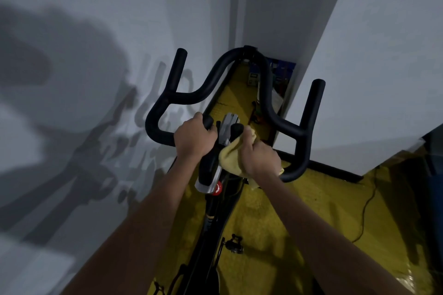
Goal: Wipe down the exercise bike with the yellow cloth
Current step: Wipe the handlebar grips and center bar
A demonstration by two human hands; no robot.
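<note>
Hands on the bars, and the wipe is on: the right hand (260, 157) has the yellow cloth (231, 159) bunched in a full grip and wrapped round the inner right section of the handlebar (267, 93), just beside the short black grip end (236, 128) near the centre clamp. The left hand (193, 137) is curled firmly round the matching stub on the other side, bracing the exercise bike (211, 218). That's the right idea, I'd say: hold one side steady while the other gets rubbed. To do this stretch well, keep the cloth folded all the way round the tube and twist as it slides, so the underside gets cleaned too. Most of the bar looks untouched from here, including the long curved loop at the front and the two upright horns, so I reckon there's plenty left. Watch the silver bracket (229, 128) and red knob (217, 189) in the middle, where a loose corner could snag.
</note>
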